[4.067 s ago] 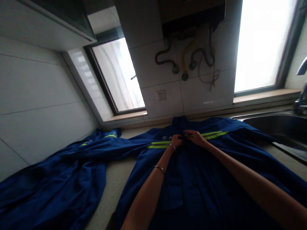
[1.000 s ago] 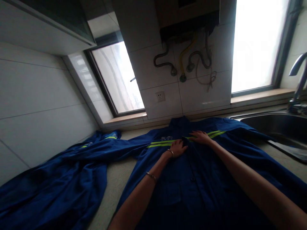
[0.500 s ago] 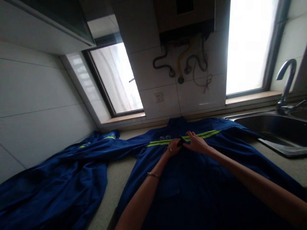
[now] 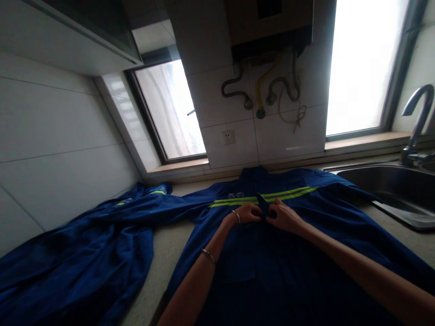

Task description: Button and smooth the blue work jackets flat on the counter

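A dark blue work jacket (image 4: 234, 253) with yellow-green stripes across its chest lies spread on the counter, collar toward the wall. My left hand (image 4: 249, 213) pinches the jacket's front edge just below the stripes. Opposite it, my right hand (image 4: 282, 214) grips the same front opening, fingers curled. Between the two hands a flap of the jacket stands up a little. Whether a button or zip is between the fingertips is too dark to see. The jacket's left-lying sleeve stretches toward a second blue garment (image 4: 112, 253), which lies rumpled with similar stripes.
To the right are a steel sink (image 4: 377, 181) and its curved tap (image 4: 419, 117); the jacket's other sleeve lies by the sink rim. The tiled wall behind carries a socket (image 4: 228, 137), hoses (image 4: 234, 94) and a heater (image 4: 272, 27). A cabinet (image 4: 71, 36) hangs upper left.
Both hands have moved down the jacket's front, from the stripes to just below them. Their fingers now pinch lower on the opening. The view has shifted slightly left.
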{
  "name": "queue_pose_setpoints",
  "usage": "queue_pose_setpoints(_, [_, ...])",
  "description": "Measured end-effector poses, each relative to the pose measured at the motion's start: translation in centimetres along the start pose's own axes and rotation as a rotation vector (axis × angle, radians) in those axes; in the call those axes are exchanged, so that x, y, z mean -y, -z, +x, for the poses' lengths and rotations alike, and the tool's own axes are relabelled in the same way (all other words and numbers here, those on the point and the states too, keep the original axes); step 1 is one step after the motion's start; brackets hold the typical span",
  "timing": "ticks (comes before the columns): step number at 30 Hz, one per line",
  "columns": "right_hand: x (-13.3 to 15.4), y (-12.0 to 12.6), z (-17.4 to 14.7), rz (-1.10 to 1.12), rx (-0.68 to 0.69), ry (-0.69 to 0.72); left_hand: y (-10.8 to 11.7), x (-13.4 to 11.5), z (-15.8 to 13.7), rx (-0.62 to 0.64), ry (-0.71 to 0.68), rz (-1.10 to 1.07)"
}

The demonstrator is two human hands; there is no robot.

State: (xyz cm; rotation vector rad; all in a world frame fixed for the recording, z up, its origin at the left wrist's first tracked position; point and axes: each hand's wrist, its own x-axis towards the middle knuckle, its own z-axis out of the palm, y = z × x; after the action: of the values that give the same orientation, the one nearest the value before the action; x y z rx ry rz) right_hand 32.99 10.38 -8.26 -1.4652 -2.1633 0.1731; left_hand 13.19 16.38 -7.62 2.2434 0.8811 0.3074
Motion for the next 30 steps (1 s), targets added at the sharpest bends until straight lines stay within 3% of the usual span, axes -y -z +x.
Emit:
queue_pose_setpoints(6, [0.2, -0.2, 0.2, -0.075, 0.032, -0.078, -0.6, -0.1, 0.7, -0.144, -0.076, 0.185])
queue_pose_setpoints(12, [-1.6, 0.1, 1.4, 0.091, 0.050, -0.046, -0.8, -0.4, 0.6, -0.170, -0.160, 0.426])
queue_pose_setpoints(16, [-2.3, -0.3, 1.8, 0.193, 0.046, -0.049, -1.2, -0.8, 0.7, -0.193, -0.133, 0.499])
queue_pose_setpoints(25, [-3.1, -0.7, 2.2, 0.605, 0.093, -0.074, -2.8, -1.7, 0.7, -0.385, -0.078, 0.443])
queue_pose_setpoints(30, [-2.7, -0.9, 2.0, 0.618, 0.035, -0.062, -3.4, -2.6, 0.5, -0.538, -0.016, 0.298])
